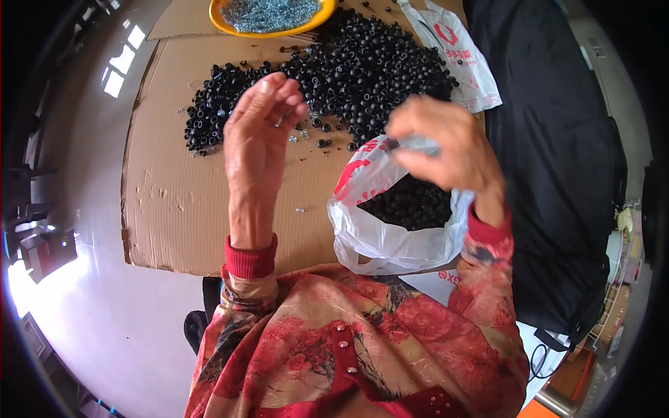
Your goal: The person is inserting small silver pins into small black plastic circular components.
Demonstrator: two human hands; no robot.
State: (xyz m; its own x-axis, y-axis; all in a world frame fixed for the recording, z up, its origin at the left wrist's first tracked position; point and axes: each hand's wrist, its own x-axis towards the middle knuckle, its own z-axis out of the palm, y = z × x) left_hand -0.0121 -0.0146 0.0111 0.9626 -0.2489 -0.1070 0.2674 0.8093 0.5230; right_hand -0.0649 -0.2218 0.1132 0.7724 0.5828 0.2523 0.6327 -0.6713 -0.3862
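Observation:
My left hand is raised over the near edge of a heap of small round black plastic parts. Its fingers are curled toward the thumb, and a tiny clear piece shows by them; whether they grip it is hard to make out. Blurred by motion, my right hand hangs above a white plastic bag. Between its thumb and forefinger tips sits a small black part. Inside the open bag lie many black parts of the same kind.
At the far edge stands a yellow bowl full of tiny bluish-silver pieces. Flat cardboard covers the work surface, with a few clear bits scattered on it. Another white bag lies behind the heap at right, beside large black fabric.

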